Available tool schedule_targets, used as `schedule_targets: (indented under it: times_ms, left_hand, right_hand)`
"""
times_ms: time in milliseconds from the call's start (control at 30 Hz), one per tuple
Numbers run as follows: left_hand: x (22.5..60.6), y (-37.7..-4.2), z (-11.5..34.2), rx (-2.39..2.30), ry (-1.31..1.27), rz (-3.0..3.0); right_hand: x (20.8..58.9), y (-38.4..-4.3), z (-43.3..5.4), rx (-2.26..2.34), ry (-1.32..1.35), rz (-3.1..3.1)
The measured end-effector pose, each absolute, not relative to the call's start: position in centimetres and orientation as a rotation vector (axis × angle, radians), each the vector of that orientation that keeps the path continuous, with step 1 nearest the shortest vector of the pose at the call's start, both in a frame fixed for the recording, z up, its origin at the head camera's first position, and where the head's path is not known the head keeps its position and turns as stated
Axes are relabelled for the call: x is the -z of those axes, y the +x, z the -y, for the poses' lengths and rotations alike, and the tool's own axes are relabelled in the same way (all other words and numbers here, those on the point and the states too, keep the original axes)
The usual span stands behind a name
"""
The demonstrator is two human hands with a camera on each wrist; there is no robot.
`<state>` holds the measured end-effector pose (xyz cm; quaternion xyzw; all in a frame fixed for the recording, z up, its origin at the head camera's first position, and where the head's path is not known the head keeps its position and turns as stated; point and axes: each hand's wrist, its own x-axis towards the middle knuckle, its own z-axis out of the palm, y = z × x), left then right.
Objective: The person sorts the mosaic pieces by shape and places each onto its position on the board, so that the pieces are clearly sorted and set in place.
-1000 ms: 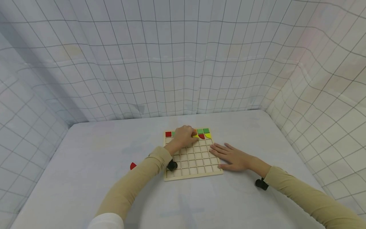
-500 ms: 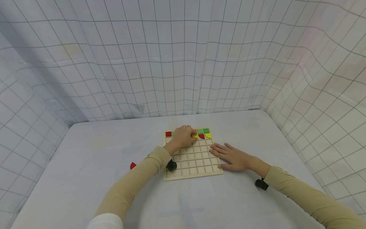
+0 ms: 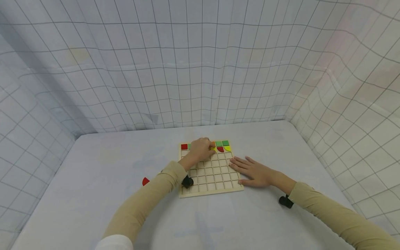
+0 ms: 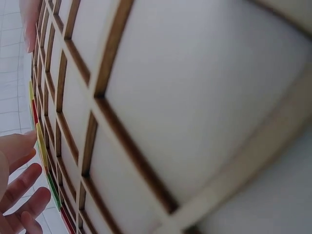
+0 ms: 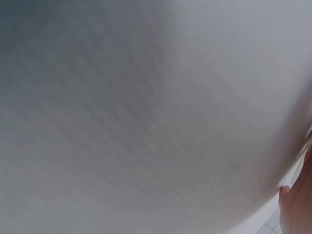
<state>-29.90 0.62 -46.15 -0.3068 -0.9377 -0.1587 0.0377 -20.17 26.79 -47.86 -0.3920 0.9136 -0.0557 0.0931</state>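
A wooden grid board (image 3: 215, 179) lies flat on the table. Over its far rows is my left hand (image 3: 199, 149), thumb and forefinger pinching at a small yellow piece (image 4: 42, 147) in the second row. The other left fingers are bent, and part of the far rows is hidden under this hand. My right hand (image 3: 257, 173) lies flat with straight fingers, its fingertips at the board's right edge. Beside the yellow piece sit a red quarter-circle piece (image 3: 220, 149) and a yellow quarter-circle piece (image 3: 227, 148). A red square (image 3: 184, 147) and green squares (image 3: 222, 143) fill far-row cells.
A loose red wedge-shaped piece (image 3: 145, 181) lies on the white table (image 3: 103, 180), left of the board and close to the left sleeve (image 3: 147, 201). White grid-patterned curtains (image 3: 200, 69) hang behind the table and along both sides.
My left thumb and forefinger shift very slightly around the yellow piece, which shows a little differently between them. My right hand and the board stay still.
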Motion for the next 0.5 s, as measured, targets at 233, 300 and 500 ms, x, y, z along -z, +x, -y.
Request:
schedule_targets:
  times_ms: [233,300,500]
  left_hand:
    - [46.0,-29.6,0.3,0.527,-0.89,2.861]
    - [46.0,-29.4,0.6,0.543,-0.879,2.842]
    - [45.9,-28.5,1.8,0.589,-0.846,2.796]
  right_hand:
    - [47.6,-20.2,-26.7,0.133,-1.141,-2.692]
    - [47.8,-20.3,-26.7,0.133,-1.146,-2.695]
    - [47.9,-20.2,-26.8,0.139,-1.151,-2.704]
